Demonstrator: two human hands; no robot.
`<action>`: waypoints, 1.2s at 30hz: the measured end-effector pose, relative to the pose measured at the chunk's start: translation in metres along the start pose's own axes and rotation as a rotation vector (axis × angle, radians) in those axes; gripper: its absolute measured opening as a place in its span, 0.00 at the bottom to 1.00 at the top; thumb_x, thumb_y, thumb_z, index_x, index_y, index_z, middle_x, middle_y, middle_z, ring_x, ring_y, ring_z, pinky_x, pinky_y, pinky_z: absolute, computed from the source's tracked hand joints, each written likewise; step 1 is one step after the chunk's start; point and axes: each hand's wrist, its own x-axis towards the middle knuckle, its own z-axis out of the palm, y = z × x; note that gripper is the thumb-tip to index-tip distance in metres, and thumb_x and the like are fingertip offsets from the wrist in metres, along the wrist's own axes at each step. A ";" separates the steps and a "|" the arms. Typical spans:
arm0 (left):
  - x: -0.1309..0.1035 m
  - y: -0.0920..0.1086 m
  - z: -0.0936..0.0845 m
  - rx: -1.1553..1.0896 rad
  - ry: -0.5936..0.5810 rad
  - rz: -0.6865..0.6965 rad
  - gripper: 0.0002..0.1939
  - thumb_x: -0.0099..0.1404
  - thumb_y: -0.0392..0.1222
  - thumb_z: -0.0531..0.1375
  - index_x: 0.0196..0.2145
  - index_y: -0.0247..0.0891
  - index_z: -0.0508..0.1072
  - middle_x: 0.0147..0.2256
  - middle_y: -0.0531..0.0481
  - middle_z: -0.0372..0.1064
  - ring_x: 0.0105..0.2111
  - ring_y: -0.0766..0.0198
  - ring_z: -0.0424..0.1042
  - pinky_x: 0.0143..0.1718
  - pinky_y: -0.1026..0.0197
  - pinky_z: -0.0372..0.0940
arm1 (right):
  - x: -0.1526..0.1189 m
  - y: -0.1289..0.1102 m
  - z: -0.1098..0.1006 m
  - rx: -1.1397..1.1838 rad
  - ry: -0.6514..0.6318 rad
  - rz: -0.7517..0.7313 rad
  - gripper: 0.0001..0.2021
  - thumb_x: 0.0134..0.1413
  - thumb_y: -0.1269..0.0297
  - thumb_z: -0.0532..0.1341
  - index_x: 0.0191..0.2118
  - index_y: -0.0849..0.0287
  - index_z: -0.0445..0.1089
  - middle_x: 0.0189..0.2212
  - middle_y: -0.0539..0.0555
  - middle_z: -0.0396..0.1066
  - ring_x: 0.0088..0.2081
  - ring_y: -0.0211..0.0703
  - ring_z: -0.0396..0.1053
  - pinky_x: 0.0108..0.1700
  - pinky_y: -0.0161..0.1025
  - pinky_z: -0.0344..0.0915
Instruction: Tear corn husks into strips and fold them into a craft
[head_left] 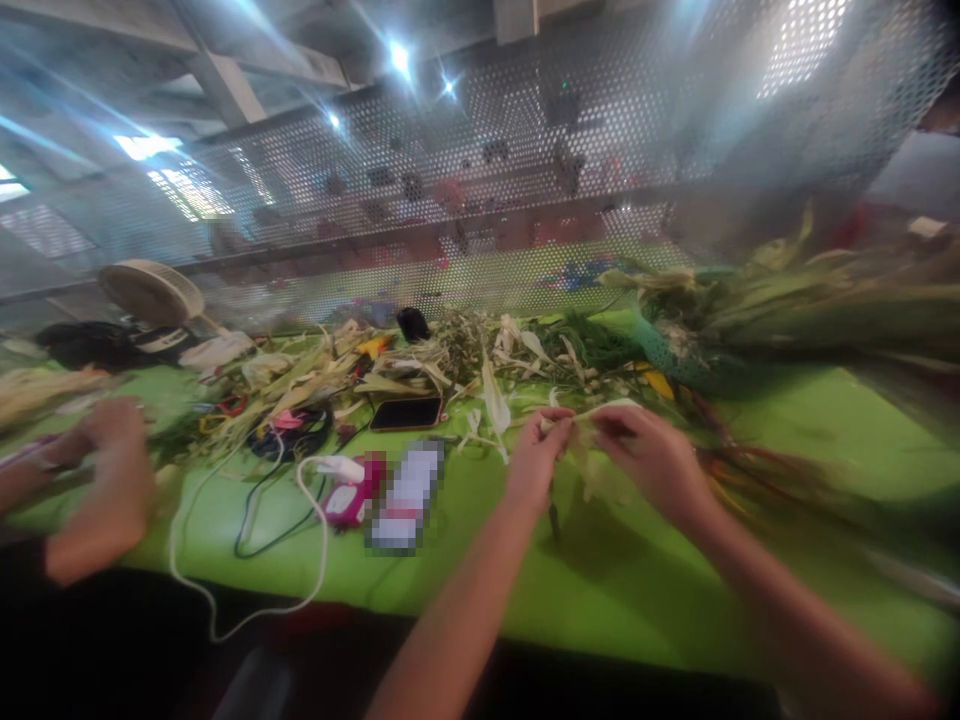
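Above the green table (465, 600), my left hand (538, 455) is closed in a pinch on a pale corn husk strip (616, 405). My right hand (651, 455) pinches the same strip a little to the right, fingertips a short way from the left ones. Pale, blurred husk (592, 470) seems to hang below the hands. Under my left hand shows a thin dark piece (554, 515) that I cannot make out. Loose white husk pieces (493, 400) lie just beyond my left hand.
A heap of dried husks (420, 365) runs along the back. A dark phone (406, 414), a blurred-out phone (407, 500), a pink power strip (356, 490) and a white cable (324, 560) lie left. A co-worker's hands (112, 450) are further left. A large husk bundle (810, 305) stands right.
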 end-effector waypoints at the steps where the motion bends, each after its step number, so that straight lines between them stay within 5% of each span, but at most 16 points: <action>1: 0.002 -0.002 -0.001 -0.021 0.019 -0.006 0.16 0.55 0.49 0.68 0.38 0.37 0.74 0.21 0.58 0.57 0.21 0.73 0.55 0.23 0.68 0.49 | 0.001 0.000 0.000 -0.027 0.019 -0.085 0.11 0.57 0.67 0.60 0.46 0.53 0.74 0.41 0.55 0.76 0.42 0.49 0.72 0.44 0.43 0.67; 7: 0.008 -0.009 -0.003 -0.090 0.057 -0.010 0.16 0.54 0.47 0.69 0.37 0.38 0.73 0.24 0.56 0.63 0.25 0.70 0.62 0.28 0.67 0.56 | -0.001 -0.001 0.005 -0.246 -0.098 -0.338 0.20 0.52 0.76 0.59 0.47 0.48 0.75 0.51 0.55 0.72 0.51 0.54 0.67 0.49 0.49 0.63; 11: 0.006 -0.007 -0.002 0.011 0.065 0.019 0.13 0.57 0.47 0.67 0.38 0.38 0.73 0.24 0.56 0.62 0.24 0.71 0.59 0.27 0.67 0.53 | -0.002 0.000 0.007 -0.185 -0.066 -0.321 0.09 0.56 0.71 0.62 0.38 0.50 0.76 0.46 0.53 0.76 0.47 0.52 0.69 0.48 0.48 0.62; 21: -0.010 0.001 0.006 0.269 -0.141 0.197 0.06 0.64 0.40 0.59 0.39 0.39 0.74 0.31 0.51 0.68 0.30 0.66 0.63 0.31 0.65 0.57 | -0.003 -0.007 0.003 0.271 0.077 0.167 0.06 0.57 0.62 0.60 0.33 0.56 0.74 0.27 0.50 0.73 0.29 0.42 0.67 0.32 0.36 0.62; 30: -0.017 -0.002 0.011 0.362 -0.219 0.294 0.15 0.71 0.47 0.53 0.50 0.39 0.69 0.47 0.44 0.71 0.47 0.58 0.69 0.51 0.57 0.62 | -0.005 -0.006 0.014 0.512 0.136 0.355 0.09 0.55 0.57 0.63 0.32 0.57 0.69 0.26 0.49 0.68 0.29 0.39 0.65 0.31 0.35 0.62; 36: -0.022 0.000 0.013 0.365 -0.187 0.242 0.19 0.68 0.50 0.58 0.53 0.39 0.67 0.48 0.43 0.69 0.42 0.60 0.70 0.44 0.59 0.65 | -0.006 -0.002 0.019 0.457 0.115 0.372 0.09 0.54 0.58 0.63 0.30 0.57 0.67 0.24 0.47 0.64 0.27 0.38 0.62 0.29 0.35 0.58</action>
